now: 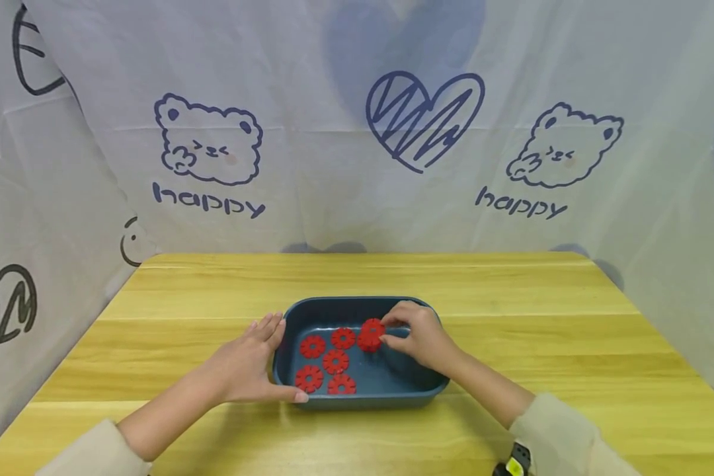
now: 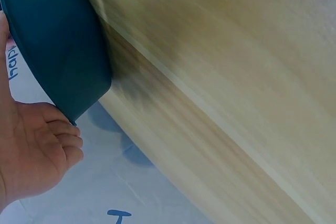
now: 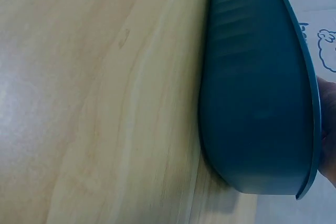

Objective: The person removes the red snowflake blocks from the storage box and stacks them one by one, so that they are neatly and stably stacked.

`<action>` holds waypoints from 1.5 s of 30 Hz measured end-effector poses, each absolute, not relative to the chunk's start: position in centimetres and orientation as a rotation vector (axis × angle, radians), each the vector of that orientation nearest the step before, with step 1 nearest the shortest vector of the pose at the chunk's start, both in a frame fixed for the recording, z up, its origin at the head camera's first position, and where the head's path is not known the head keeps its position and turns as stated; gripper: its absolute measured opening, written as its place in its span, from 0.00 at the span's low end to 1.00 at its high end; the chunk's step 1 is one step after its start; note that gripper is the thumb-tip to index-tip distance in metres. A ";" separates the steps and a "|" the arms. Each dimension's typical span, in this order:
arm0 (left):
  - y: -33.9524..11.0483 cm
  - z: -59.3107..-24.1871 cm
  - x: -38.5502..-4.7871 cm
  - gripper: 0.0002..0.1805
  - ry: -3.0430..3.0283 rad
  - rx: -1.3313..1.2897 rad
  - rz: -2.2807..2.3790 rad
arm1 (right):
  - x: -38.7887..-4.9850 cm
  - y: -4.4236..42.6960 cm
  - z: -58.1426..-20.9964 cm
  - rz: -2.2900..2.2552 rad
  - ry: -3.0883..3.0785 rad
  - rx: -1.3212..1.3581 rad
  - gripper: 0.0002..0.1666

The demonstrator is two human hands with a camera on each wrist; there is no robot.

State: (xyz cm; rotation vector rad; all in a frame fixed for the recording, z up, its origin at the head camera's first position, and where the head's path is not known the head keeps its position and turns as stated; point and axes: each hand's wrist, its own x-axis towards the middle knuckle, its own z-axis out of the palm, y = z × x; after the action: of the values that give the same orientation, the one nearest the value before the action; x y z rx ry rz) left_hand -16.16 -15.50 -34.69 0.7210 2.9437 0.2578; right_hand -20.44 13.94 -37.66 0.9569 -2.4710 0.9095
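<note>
A dark blue-green rectangular plastic basin (image 1: 375,401) with rounded corners sits on the table. My left hand (image 1: 246,367) holds its left end, thumb along the front rim and fingers at the back left. In the left wrist view, the fingers of that hand (image 2: 39,145) bend at the rim's corner. Over the basin, my right hand (image 1: 426,338) pinches a red notched plastic disc (image 1: 372,326) between thumb and fingers. Another red disc shows partly beneath it. Several more red discs (image 1: 336,361) lie flat in the basin's left half. The right wrist view shows mostly the basin's outer wall (image 3: 252,93).
The wood-grain table (image 1: 512,291) extends around the basin on every side. A white cloth (image 1: 309,165) with drawn bears and hearts hangs behind it and at both sides. Something black with a yellow patch (image 1: 515,466) is at the right sleeve.
</note>
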 end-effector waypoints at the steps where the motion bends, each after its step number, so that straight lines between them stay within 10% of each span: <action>1: -15.5 -34.7 -16.2 0.66 2.942 0.718 0.260 | -20.4 14.0 -37.6 0.922 -2.456 0.948 0.09; 45: -15.8 -35.0 -15.9 0.65 2.972 0.724 0.247 | -18.4 21.9 -37.6 0.794 -2.153 0.697 0.19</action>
State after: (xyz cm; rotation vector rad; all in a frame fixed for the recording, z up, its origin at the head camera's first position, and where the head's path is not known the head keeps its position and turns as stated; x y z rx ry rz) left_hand -15.91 -15.80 -34.98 0.7243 2.9721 0.2466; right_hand -18.37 21.86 -37.60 0.6968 -2.1526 0.7936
